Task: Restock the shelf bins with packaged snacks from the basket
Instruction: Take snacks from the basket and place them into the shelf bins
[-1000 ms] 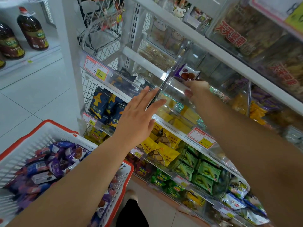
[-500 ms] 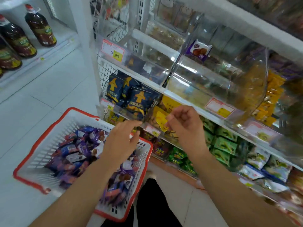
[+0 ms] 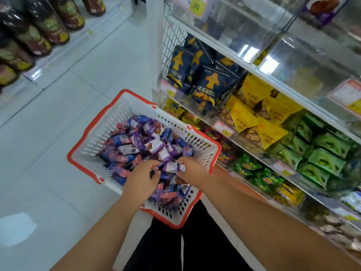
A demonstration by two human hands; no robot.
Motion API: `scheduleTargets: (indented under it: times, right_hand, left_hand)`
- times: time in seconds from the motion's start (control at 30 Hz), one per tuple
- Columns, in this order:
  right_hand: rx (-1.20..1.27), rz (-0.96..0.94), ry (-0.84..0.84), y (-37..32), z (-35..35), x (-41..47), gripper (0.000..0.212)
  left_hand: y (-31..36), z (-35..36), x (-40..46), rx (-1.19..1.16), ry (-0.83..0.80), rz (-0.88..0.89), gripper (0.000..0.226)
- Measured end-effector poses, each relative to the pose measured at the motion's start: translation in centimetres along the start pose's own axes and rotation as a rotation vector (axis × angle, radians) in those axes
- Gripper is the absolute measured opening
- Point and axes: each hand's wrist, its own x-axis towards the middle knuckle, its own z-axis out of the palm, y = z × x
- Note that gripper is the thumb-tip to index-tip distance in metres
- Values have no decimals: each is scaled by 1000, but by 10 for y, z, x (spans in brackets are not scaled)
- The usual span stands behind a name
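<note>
Both hands are down in the basket (image 3: 88,147), among the heap of snack packets (image 3: 136,145). The right hand (image 3: 192,172) has its fingers curled round a small pale-and-purple packet (image 3: 175,166), pinching it at the top of the pile. The left hand (image 3: 141,181), just beside it, lies knuckles up with its fingers bent into the packets; whether it has hold of one or only presses on them cannot be told, since the fingertips are buried in the wrappers.

The basket is white with a red rim and stands on the pale tiled floor (image 3: 58,114), right against the foot of the shelf unit (image 3: 252,69). It is well filled with purple, blue and pink packets.

Up on the shelves, clear plastic bins (image 3: 234,26) sit at the top, one at the far right holding a purple packet like those below. Beneath are dark blue bags (image 3: 211,83), then yellow bags (image 3: 254,118) and green boxes (image 3: 328,145). Across the aisle at the left stand dark bottles (image 3: 45,24)
</note>
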Motion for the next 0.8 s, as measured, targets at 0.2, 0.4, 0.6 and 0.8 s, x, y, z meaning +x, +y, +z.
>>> scheduleTargets:
  times: [0.2, 0.4, 0.6, 0.8]
  right_hand:
    - [-200, 59, -126, 5, 29, 43, 46]
    - [-66, -5, 61, 16, 22, 38, 26]
    - [167, -90, -102, 10, -42, 2, 34]
    - [635, -65, -199, 2, -103, -48, 32]
  left_hand:
    - [-3, 9, 0, -71, 92, -89, 28]
    - [1, 16, 1, -141, 159, -179, 29]
    - [31, 14, 2, -123, 4, -31, 69]
    - [87, -3, 2, -474, -33, -36, 33]
